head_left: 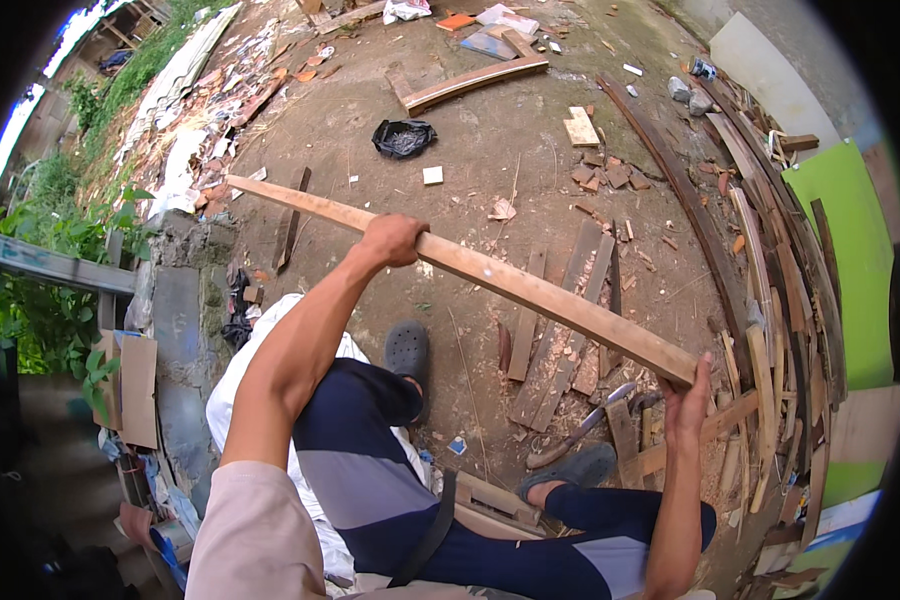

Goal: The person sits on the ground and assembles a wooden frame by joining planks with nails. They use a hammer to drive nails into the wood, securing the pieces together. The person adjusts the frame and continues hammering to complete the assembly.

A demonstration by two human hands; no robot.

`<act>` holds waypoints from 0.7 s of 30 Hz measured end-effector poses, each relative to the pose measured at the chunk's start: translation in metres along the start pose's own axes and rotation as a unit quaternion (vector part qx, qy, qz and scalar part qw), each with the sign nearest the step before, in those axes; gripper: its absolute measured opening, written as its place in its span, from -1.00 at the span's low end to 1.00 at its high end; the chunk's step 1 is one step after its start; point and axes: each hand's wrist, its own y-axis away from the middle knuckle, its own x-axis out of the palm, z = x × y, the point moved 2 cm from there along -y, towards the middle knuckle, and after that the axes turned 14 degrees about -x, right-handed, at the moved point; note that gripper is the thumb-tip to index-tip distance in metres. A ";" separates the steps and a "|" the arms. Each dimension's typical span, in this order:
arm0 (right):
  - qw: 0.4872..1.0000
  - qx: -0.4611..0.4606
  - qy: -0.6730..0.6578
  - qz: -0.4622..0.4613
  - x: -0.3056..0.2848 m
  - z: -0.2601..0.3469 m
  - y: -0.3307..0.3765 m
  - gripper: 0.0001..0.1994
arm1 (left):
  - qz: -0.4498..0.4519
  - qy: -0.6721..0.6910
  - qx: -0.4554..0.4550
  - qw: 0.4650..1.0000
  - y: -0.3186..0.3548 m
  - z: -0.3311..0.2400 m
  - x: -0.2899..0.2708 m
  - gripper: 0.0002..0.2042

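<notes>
A long squared wooden beam lies slantwise across my view, raised off the ground. Its far end points to the upper left, and its near end is at the right. My left hand is closed over the beam, left of its middle. At the right end, my right hand grips the beam from below and around its end, thumb up along the side. Under the beam, a machete with a wooden handle rests on the ground near my right foot. Planks with wood shavings lie beneath as well.
Long boards are stacked along the right, beside a green panel. Ahead lie a black plastic bag, a joined wooden piece and broken bricks. A concrete pillar stands at the left.
</notes>
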 end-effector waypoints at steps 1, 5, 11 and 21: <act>1.000 0.012 0.007 0.007 0.014 -0.010 0.013 -0.48 | -0.007 -0.004 -0.020 1.000 0.005 0.017 0.014 -0.62; 0.997 -0.013 0.027 0.073 0.044 -0.009 0.057 -0.46 | 0.010 -0.105 -0.060 0.993 0.017 0.044 0.041 -0.73; 0.986 -0.083 0.111 0.092 0.006 -0.040 0.074 -0.47 | 0.072 -0.076 0.129 0.986 0.100 -0.092 -0.039 -0.17; 0.965 -0.203 0.102 0.134 0.036 0.035 0.150 -0.36 | -0.047 0.054 0.304 0.950 0.209 -0.210 -0.048 -0.07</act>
